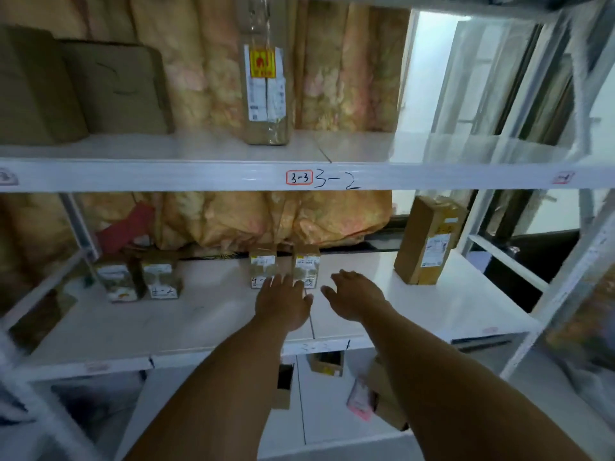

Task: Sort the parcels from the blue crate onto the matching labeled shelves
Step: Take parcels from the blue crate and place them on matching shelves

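Left grip [283, 302] and right grip [354, 296] both empty, fingers loose, over the shelf [199, 322]

Two small parcels [263, 262] stand upright just past the left grip's fingertips, long axis vertical, labels facing out. Reckon the trick is reading their scrawled codes against the tag [299, 177] above before shifting anything.

Just below the 3-3 label [299, 178], the left hand [283, 302] covers the lower front of a small box [307, 261], so its handwritten mark is unreadable. Above the label, a tall parcel [266, 78] is cut off by the top edge, its print too small to read. Far left of the label, a beam sticker [7, 177] is blurred and clipped.
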The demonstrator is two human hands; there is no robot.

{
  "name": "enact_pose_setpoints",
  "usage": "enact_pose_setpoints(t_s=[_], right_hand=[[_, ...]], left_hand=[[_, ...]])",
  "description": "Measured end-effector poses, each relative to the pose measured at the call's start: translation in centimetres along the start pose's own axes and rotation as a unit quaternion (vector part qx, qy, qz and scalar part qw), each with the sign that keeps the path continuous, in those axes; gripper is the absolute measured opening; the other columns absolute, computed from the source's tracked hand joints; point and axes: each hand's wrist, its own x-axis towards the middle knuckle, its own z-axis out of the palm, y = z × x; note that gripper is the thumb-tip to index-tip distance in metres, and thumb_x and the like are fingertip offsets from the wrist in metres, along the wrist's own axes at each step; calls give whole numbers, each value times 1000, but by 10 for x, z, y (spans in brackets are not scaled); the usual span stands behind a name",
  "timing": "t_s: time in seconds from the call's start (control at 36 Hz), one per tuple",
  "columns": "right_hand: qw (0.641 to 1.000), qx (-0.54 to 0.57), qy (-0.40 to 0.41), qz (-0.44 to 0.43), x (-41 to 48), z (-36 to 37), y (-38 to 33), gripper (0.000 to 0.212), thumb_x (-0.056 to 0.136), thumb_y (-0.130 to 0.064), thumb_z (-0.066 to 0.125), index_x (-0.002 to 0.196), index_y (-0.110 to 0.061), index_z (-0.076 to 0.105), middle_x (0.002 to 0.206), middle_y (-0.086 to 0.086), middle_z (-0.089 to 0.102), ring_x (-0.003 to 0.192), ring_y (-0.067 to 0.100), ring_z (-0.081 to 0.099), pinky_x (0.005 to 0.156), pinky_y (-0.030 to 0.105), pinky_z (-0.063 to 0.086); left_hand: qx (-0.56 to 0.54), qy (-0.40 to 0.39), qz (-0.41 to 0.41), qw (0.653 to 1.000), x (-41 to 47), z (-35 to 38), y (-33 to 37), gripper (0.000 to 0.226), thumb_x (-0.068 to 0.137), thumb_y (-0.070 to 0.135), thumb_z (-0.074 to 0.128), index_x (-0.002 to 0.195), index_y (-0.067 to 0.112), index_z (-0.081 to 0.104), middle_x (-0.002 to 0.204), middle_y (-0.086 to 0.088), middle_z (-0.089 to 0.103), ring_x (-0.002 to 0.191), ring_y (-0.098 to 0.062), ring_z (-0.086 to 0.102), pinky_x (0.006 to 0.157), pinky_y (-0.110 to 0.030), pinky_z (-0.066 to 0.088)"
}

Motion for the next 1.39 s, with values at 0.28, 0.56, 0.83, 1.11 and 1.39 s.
enact_pose_setpoints(t_s=[0.28, 0.56, 0.83, 1.11, 1.39], right_hand=[[993, -41, 98, -49, -169, -77, -6, 65, 106, -57, 28, 157, -18, 37, 164, 8, 36, 150, 30, 33, 121, 45, 27], [988, -45, 112, -91, -372, -132, -9, 69, 105, -60, 26, 163, -21, 25, 169, 7, 26, 155, 31, 23, 125, 48, 18], [979, -80, 93, -163, -504, -174, -104, 67, 107, -56, 19, 164, -21, 19, 173, 6, 13, 159, 30, 10, 128, 51, 9], [933, -70, 99, -340, -602, -163, -317, 65, 105, -59, 23, 161, -26, 31, 168, 5, 28, 153, 33, 26, 124, 51, 19], [842, -65, 45, -534, -776, -66, -544, 71, 107, -62, 17, 164, -20, 19, 173, 6, 11, 158, 29, 14, 128, 47, 10]], left_hand=[[44, 77, -23, 996, -172, -104, 57, 49, 108, 40, 30, 149, 21, 48, 160, -10, 36, 146, -33, 32, 121, -47, 24], [49, 125, -75, 988, -364, -156, 125, 59, 104, 51, 24, 149, 21, 45, 157, -11, 39, 142, -35, 36, 116, -51, 31], [58, 138, -168, 974, -542, -210, 80, 71, 96, 58, 10, 142, 27, 54, 154, -4, 46, 140, -31, 41, 118, -49, 28], [88, 145, -359, 918, -760, -231, -53, 61, 105, 56, 23, 154, 23, 39, 163, -7, 33, 148, -31, 32, 123, -47, 20], [84, 78, -530, 840, -1020, -183, -159, 67, 104, 61, 19, 159, 23, 30, 169, -7, 19, 156, -30, 16, 126, -48, 11]])
